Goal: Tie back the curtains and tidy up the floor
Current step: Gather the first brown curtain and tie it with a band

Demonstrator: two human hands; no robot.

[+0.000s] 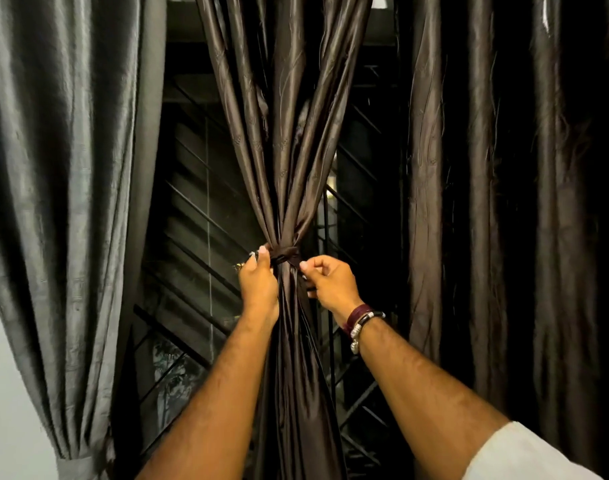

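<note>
A dark brown satin curtain (289,140) hangs in the middle, gathered into a narrow bunch. A brown fabric tie (285,253) is wrapped and knotted around the bunch. My left hand (258,277) grips the tie's left side against the curtain. My right hand (327,280) pinches the tie's right end just beside the knot; its wrist wears a maroon and a black bracelet. The floor is out of view.
A grey curtain (64,202) hangs at the left, gathered near its bottom. Another dark curtain (504,202) hangs loose at the right. Behind them is a window with a black metal grille (206,216). A white wall (5,393) shows at lower left.
</note>
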